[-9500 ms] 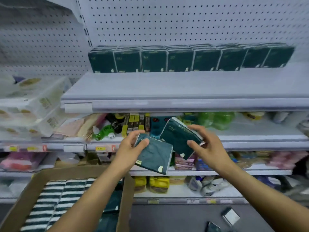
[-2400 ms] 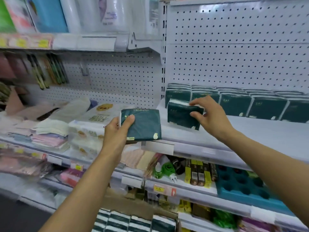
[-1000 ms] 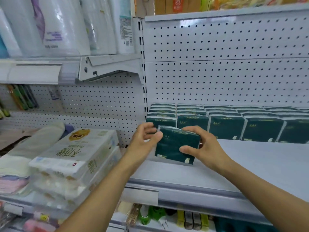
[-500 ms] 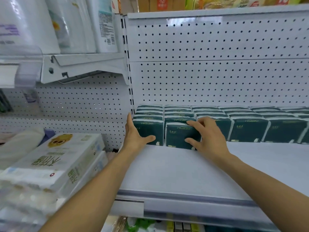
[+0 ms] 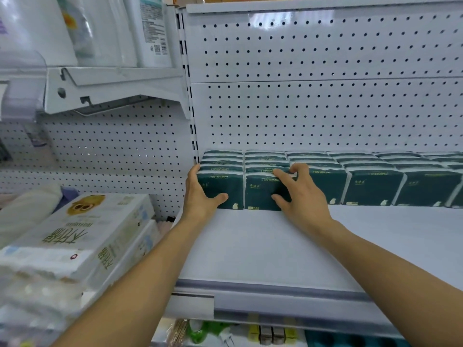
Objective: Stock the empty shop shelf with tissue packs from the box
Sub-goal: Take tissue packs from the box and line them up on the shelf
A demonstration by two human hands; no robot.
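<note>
Far left there's a stack of white tissue boxes [image 5: 77, 236] on the neighbouring shelf, not part of my job. Then my left hand [image 5: 200, 194] is wrapped around the end tissue pack [image 5: 220, 189], fingers down its outer side and thumb across the front, at the left end of the shelf [image 5: 250, 246]. Right next to it my right hand [image 5: 298, 194] is clamped on the second pack [image 5: 260, 191], fingers over the top, thumb on the face. Both packs sit upright, touching the dark green rows [image 5: 375, 176] that run off to the right. The worry: these are soft and squishy, so if I let go unevenly or drag my fingers out, a pack could tip forward onto the bare shelf front.
</note>
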